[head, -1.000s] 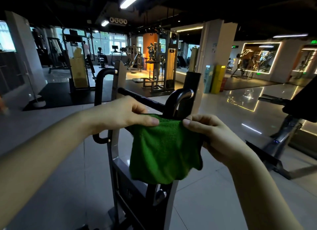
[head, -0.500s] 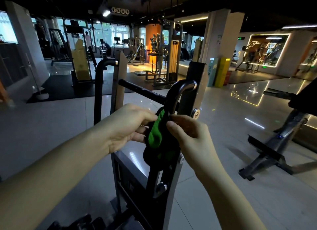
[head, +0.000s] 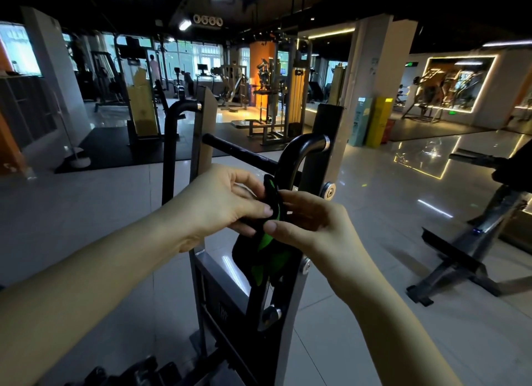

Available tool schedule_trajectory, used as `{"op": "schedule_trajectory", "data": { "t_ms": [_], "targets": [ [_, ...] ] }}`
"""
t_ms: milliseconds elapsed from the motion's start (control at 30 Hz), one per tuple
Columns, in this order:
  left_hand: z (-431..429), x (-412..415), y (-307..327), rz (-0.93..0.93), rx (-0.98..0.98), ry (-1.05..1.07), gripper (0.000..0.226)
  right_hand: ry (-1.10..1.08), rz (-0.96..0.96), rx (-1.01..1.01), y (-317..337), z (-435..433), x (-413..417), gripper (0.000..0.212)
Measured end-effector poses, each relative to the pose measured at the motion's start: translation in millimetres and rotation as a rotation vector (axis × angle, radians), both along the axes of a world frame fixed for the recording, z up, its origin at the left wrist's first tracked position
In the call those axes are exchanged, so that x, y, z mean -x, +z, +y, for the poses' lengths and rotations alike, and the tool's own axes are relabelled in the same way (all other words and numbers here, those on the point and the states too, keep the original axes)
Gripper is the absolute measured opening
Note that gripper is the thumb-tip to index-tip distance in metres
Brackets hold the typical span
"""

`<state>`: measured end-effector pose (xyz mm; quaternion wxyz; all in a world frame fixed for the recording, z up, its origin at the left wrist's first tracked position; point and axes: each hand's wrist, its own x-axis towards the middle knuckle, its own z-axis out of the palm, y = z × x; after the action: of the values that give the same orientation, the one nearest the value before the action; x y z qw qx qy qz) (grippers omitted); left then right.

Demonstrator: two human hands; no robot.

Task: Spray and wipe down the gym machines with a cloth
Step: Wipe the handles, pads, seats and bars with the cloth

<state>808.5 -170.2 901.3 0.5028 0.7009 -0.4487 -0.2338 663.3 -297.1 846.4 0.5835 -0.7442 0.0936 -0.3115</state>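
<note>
Left grip: the left hand point(head: 221, 204) was closed on the bunched green towelling cloth point(head: 267, 241), pinching its upper fold between the thumb and curled fingers
Right grip: the right hand point(head: 311, 227) was closed on the same cloth from the other side, thumb laid over the fold and fingers curled behind it
Hands together: the two thumb tips lay near each other, with the cloth squeezed between the hands
Cloth shape: crumpled into a narrow wad, mostly in shadow, green showing only in strips; its lower part hung below the hands
Cloth place: in front of the lower stretch of the black curved steel handle point(head: 299, 152); whether it touched the handle could not be told
Machine: the grey steel gym machine frame point(head: 288, 313) stood directly under the arms, a black padded crossbar point(head: 239, 153) running between its uprights behind the hands
Floor: glossy pale tiled floor point(head: 359, 342) around the frame, catching streaks of light
To the right: a dark angled bench machine point(head: 466, 250) stood well apart from the frame
Background: a white square pillar point(head: 371, 69) with a tall yellow box point(head: 379, 121) just beside it
</note>
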Motion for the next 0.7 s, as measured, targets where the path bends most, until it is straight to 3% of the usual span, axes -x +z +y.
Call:
{"op": "schedule_trajectory", "data": {
  "t_ms": [167, 233, 333, 400, 500, 600, 700],
  "targets": [
    [-3, -9, -1, -0.255, -0.017, 0.127, 0.035, 0.097, -0.023, -0.034, 2, -7, 1, 0.04],
    [0, -14, 2, -0.208, -0.063, 0.08, 0.039, 0.138, 0.006, -0.029, 3, -11, 1, 0.041],
    [5, -18, 5, -0.079, -0.18, -0.131, 0.019, 0.166, 0.03, -0.093, 4, -17, 3, 0.038],
    [6, -20, 2, 0.006, -0.148, -0.145, 0.019, 0.135, 0.027, -0.16, 4, -20, 5, 0.022],
    [5, -18, -7, 0.123, -0.103, -0.073, 0.025, 0.233, 0.166, -0.104, 0, -21, 11, 0.002],
    [5, -12, -16, 0.019, -0.13, 0.016, 0.023, 0.216, 0.256, -0.111, -10, -22, 12, 0.019],
    [6, -8, -25, -0.133, -0.111, 0.095, 0.022, 0.157, 0.198, -0.298, -21, -23, 12, 0.011]
  ]
}}
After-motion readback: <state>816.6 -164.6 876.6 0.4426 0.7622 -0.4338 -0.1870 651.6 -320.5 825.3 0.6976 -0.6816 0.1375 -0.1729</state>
